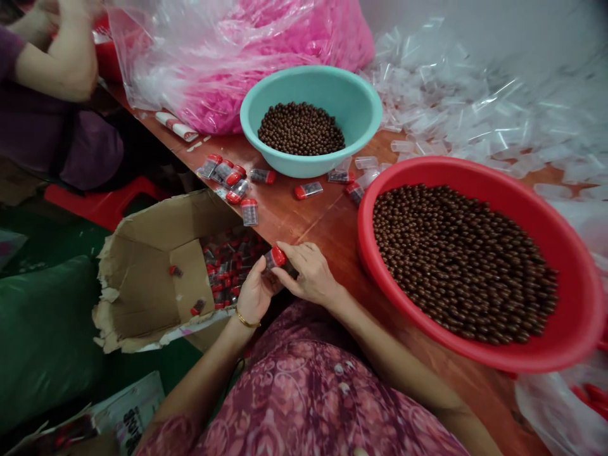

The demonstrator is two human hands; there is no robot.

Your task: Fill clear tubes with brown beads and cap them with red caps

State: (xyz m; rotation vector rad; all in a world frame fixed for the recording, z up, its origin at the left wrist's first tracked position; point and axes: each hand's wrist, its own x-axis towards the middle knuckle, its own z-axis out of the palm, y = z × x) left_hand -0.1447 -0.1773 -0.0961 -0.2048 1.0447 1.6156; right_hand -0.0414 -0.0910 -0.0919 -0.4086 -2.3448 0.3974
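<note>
Over the table's near edge, my left hand (pixel 256 292) is closed around a small clear plastic container with a red cap (pixel 275 256) and dark contents. Fingers and thumb of my right hand (pixel 312 273) close on the capped end of that same container. Several similar red-capped containers (pixel 228 171) lie on the wooden table (pixel 327 221) beyond my hands. Left of my hands, an open cardboard box (pixel 142 266) holds many more of them. To the right stands a red basin (pixel 484 166) full of small, shiny brown balls (pixel 460 266).
A turquoise basin (pixel 365 104) with more brown balls stands behind. Clear empty containers (pixel 456 107) are heaped at the back right. A big plastic bag (pixel 213 57) of pink pieces lies at the back. Another person's arm (pixel 66 63) shows at upper left.
</note>
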